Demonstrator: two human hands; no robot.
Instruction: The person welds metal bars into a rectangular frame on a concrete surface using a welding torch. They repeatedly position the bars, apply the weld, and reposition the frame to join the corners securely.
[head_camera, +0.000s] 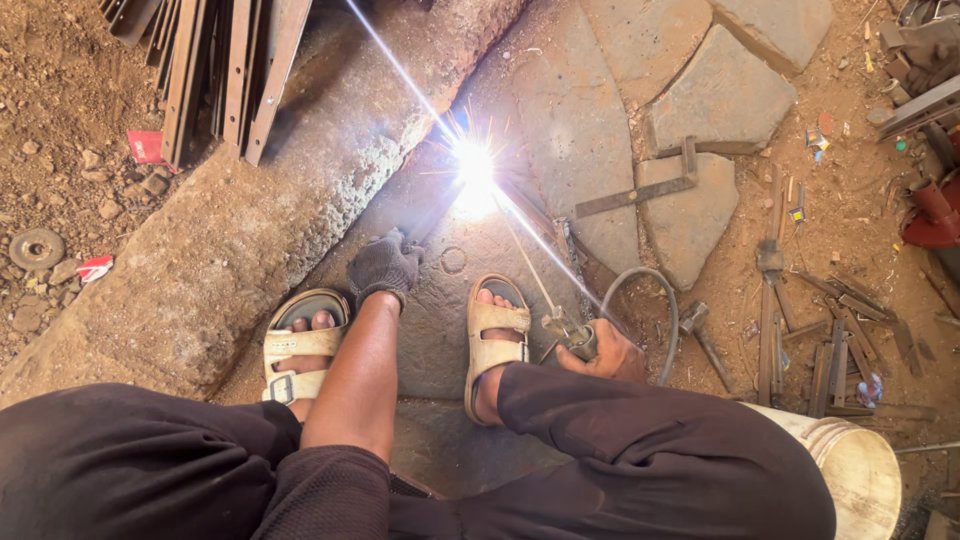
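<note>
Welding arc (474, 170): bright white flare on the stone slab (440, 300), taken here as the landmark. Left hand (384, 264): gloved, below and left of the arc, closed down on a dark metal piece (432, 218) that runs up toward the glare; the far end is lost in the light, so the join itself cannot be made out. Right hand (606, 352): bare, below and right of the arc, wrapped around the electrode holder (568, 330), whose thin rod (525, 265) slants up to the arc. Cable (655, 300): loops up from the holder, right of the rod. Sandalled feet: one each side of the left forearm, on the slab below the arc. Stone kerb (250, 230): long, rough, bounding the slab on the left; open slab lies between it and the arc. Angle bars (215, 70): bundle at upper left, ends overhanging the kerb. Steel square (640, 190): right of the arc, flat on paving. Scrap offcuts (830, 340): crowding the dirt far right. Red wrapper (146, 146): flat, rectangular, left of the bars. Red-and-white scrap (95, 267): lower left, on dirt. White bucket (860, 465): bottom right, rim beside the knee.
</note>
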